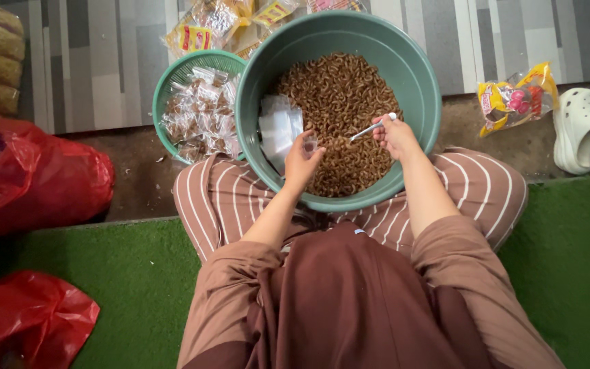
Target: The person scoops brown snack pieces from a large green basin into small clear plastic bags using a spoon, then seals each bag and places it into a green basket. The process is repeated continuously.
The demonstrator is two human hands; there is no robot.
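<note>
Here my left hand (302, 158) pinched a small clear bag (311, 143) open over the green basin (418, 75) on my lap, so crumbs fell back in; my right hand (396, 137) closed on a white spoon (371, 127) above the brown snacks (339, 102). Filled packets sat in the green basket (172, 82) on the floor.

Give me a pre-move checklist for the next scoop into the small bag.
1. Left hand holds small clear bag over the big green basin: ok.
2. Bag mouth open: cannot tell.
3. Right hand grips white spoon: ok.
4. Spoon loaded: cannot tell.
5. Brown snack pieces left in basin: ok.
6. Stack of empty bags within reach: ok.
</note>
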